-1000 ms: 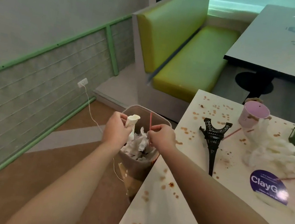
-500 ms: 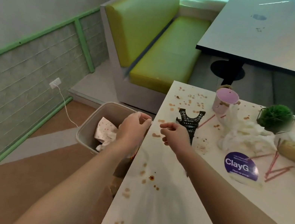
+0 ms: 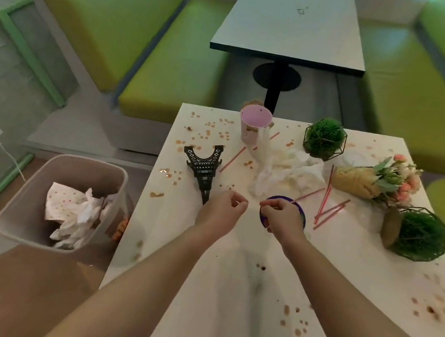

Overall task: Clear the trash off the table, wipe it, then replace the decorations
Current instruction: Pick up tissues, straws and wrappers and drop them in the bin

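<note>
The white table (image 3: pixel 220 310) is spattered with brown stains. A heap of crumpled white tissues (image 3: pixel 289 171) lies at its middle, beside a pink cup (image 3: pixel 254 123). Red straws (image 3: pixel 327 207) are scattered to the right of the heap. My left hand (image 3: pixel 223 208) and my right hand (image 3: pixel 280 218) hover side by side just in front of the tissues, fingers loosely curled, holding nothing. My right hand hides part of a round purple sticker (image 3: pixel 301 213). A black Eiffel tower model (image 3: pixel 203 168) lies left of my left hand.
A grey bin (image 3: pixel 29 208) holding crumpled paper stands on the floor at the table's left edge. Two green plant balls in wire frames (image 3: pixel 324 138) (image 3: pixel 417 235) and a flower cone (image 3: pixel 376 180) lie at the right. Green benches and a grey table are beyond.
Both hands moved from over the bin to the right, above the table near the tissues. The paper and straw they held a second ago are gone from them. The view turned right.
</note>
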The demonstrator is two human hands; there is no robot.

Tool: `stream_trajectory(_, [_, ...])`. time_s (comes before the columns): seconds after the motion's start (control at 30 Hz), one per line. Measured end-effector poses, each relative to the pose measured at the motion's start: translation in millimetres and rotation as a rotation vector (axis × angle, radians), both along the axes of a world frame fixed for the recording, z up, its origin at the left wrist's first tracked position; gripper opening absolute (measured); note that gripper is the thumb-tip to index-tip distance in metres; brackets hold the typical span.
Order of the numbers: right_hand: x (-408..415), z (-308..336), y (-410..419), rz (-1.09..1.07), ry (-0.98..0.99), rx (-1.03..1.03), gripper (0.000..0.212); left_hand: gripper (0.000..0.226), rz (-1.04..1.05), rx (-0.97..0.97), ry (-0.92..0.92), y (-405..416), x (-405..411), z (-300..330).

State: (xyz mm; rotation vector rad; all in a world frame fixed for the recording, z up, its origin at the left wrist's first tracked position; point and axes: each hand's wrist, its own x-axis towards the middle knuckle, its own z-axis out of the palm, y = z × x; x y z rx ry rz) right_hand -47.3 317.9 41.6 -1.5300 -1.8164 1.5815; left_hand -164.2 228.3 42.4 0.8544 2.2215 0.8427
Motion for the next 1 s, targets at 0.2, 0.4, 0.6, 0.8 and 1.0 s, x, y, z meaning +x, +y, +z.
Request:
stream_trajectory(0.2, [52,-23,48,-0.058,-0.099,-0.001,0.011,0.027,-0.01,-0.014,0.045,47,26,-23])
stream_trajectory(0.4, [75,-36,90,-0.051,-0.146,0.007,0.011,0.037,0.056,-0.125,0.141,96,26,-42])
stream_trajectory(0.6, [72,-41,120,0.018,-0.128,0.02,0.013,0.057,0.09,-0.263,0.267,130,13,-53])
stream_trajectory(0.8, [59,-36,136,0.094,-0.062,0.06,0.013,0.038,0.083,-0.252,0.316,134,8,-62])
stream_trajectory(1.0, [41,-29,127,0.362,-0.049,0.462,0.065,0.029,0.027,-0.008,0.003,128,21,-44])
